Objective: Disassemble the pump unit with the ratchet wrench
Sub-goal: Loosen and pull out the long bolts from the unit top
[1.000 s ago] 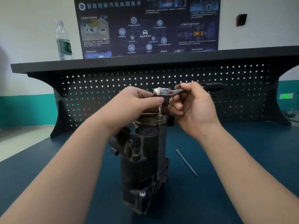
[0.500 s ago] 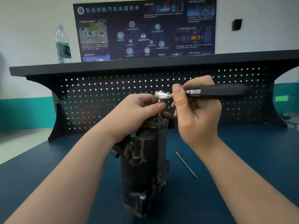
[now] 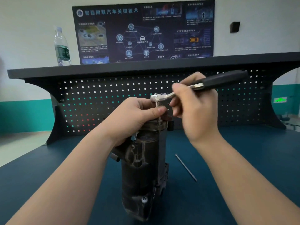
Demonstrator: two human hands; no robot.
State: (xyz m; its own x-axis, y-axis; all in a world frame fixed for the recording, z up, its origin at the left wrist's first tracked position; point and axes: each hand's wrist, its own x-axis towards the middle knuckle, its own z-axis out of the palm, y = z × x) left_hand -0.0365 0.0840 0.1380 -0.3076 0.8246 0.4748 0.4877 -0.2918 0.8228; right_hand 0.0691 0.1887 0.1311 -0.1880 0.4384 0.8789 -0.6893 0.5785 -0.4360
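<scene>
The dark, grimy pump unit (image 3: pixel 142 176) stands upright on the blue table. A ratchet wrench (image 3: pixel 211 82) with a silver head and black handle sits on a thin bit that reaches down to the pump's top. My left hand (image 3: pixel 133 117) rests on the pump's top and pinches the bit just under the wrench head. My right hand (image 3: pixel 196 109) grips the wrench shank beside the head, with the black handle pointing up and to the right.
A long thin bolt (image 3: pixel 185 167) lies on the table (image 3: pixel 243 159) right of the pump. A black pegboard back panel (image 3: pixel 97 101) with a shelf stands behind. A water bottle (image 3: pixel 62 47) stands on the shelf at the left, below a dark wall poster (image 3: pixel 142 31).
My right hand has swung the wrench handle round: first hidden behind the hand, then pointing right, now angled up and right. My left hand stays on the bit and pump top.
</scene>
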